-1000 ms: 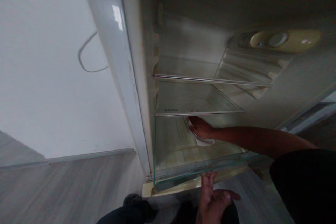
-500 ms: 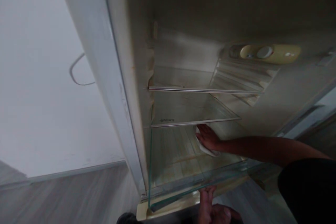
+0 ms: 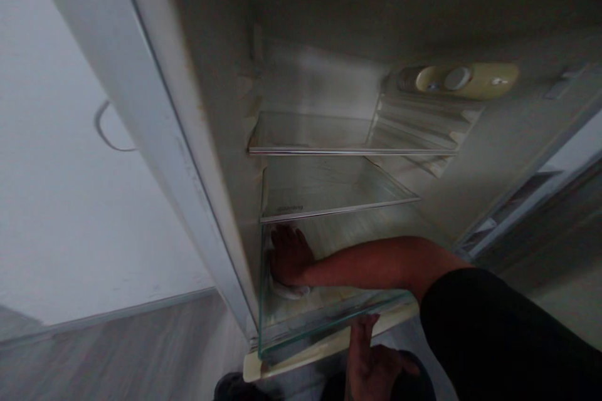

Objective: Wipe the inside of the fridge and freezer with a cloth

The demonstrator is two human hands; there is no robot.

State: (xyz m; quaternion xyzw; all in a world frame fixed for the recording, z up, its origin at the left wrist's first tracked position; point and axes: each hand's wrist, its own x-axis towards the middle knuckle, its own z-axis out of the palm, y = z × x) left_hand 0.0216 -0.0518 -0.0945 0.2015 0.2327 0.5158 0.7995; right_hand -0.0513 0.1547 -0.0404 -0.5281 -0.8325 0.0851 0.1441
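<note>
My right hand lies inside an open fridge, pressing a white cloth onto the lowest glass shelf near its left side. Parts of the cloth show around the palm and fingertips. That shelf juts forward out of the fridge, above a pale yellow ledge. At its front edge is my left hand, with fingers stretched up to the glass and the thumb apart; whether they bear its weight I cannot tell.
Two more glass shelves, an upper one and a middle one, sit above. A yellowish control housing with a white dial is on the right inner wall. The fridge frame borders a white wall and grey wood-look floor.
My right hand and the cloth have slid left across the lowest shelf, from its right part to the left side. My left hand stays by the front edge. The view has shifted slightly.
</note>
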